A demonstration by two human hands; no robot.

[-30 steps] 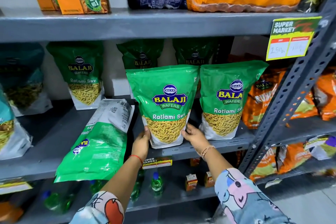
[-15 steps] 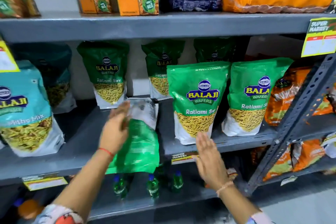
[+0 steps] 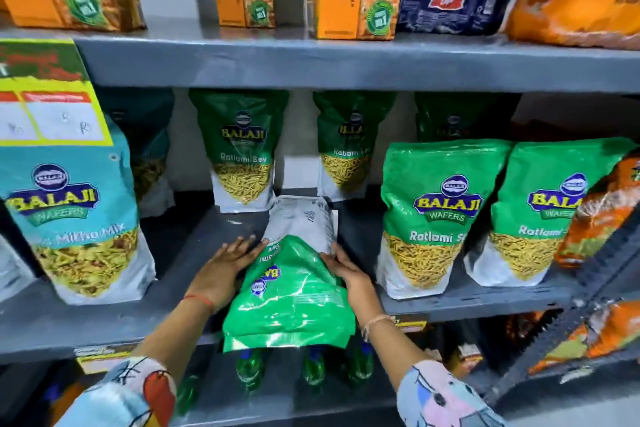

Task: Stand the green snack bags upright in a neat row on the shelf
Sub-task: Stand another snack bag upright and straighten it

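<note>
Two hands flank one fallen bag (image 3: pixel 291 291), which lies flat on the shelf (image 3: pixel 104 319) at 6 o'clock, its green top hanging out past the front lip and its white base pointing inward toward 12. The left hand (image 3: pixel 221 267) lies spread and flat against the bag's 9 o'clock side; the right hand (image 3: pixel 346 270) curls its fingers onto the 3 o'clock edge. Whether either has a real hold is hard to tell, since the film is glossy and neither thumb shows.

The likely trouble: the overhanging half could tip off the lip if the hands lift unevenly, dropping onto the green bottles (image 3: pixel 313 366) below. The slick film may also slide through an open palm. Swinging the base down could knock the neighbour (image 3: pixel 433 218) at 3 o'clock, which stands just beside the right wrist, with a second upright bag (image 3: pixel 540 215) touching it farther right.

Open shelf lies at 9 to 10 o'clock, between the fallen bag and the teal bag (image 3: pixel 79 211); that gap looks wide enough for standing it. Farther back, at 11 and 12 o'clock, two back bags (image 3: pixel 242 152) stand against the wall, near the fallen bag's base, so pushing deep risks toppling them. The upper shelf (image 3: pixel 346 62) overhangs, limiting room for lifting.
</note>
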